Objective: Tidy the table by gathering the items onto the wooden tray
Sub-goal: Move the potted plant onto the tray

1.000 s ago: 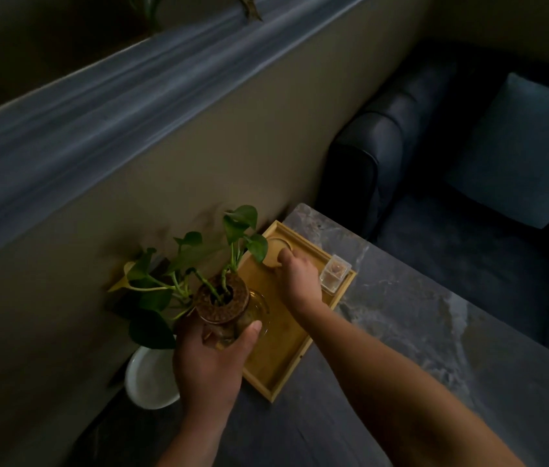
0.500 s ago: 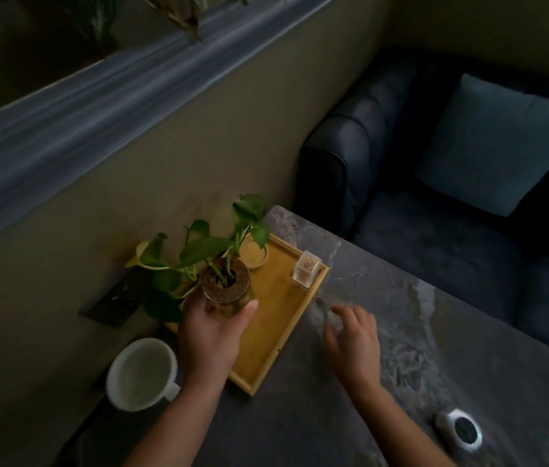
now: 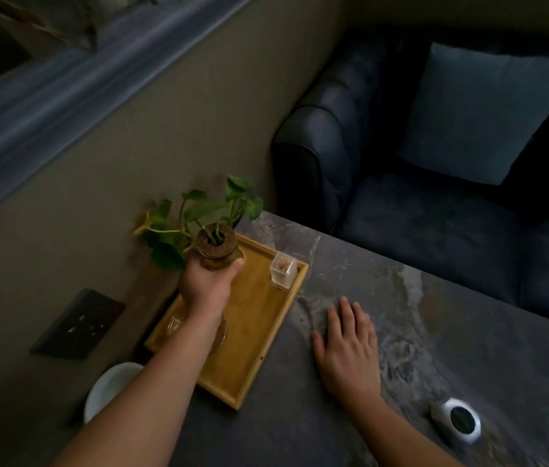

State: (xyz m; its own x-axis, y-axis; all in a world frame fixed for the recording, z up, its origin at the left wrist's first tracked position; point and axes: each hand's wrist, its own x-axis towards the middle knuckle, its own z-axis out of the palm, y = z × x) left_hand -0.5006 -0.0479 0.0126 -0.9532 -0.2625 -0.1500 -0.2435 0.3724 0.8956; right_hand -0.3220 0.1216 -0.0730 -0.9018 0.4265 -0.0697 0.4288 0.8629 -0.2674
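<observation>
Wooden tray (image 3: 259, 318) | left hand (image 3: 207, 286) grips plant jar (image 3: 216, 246) above it | right hand (image 3: 349, 352) flat, empty, beside

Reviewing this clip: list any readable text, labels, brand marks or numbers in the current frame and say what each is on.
None can be read; the frame is dim.
Small clear plastic box on the wooden tray: brownish contents, no label legible.
Round white device with a dark centre on the grey marble table: no marking visible.
Dark wall outlet plate: only pale slots, no text.
Glass plant vase with a cork collar, held in the left hand: no label.
</observation>
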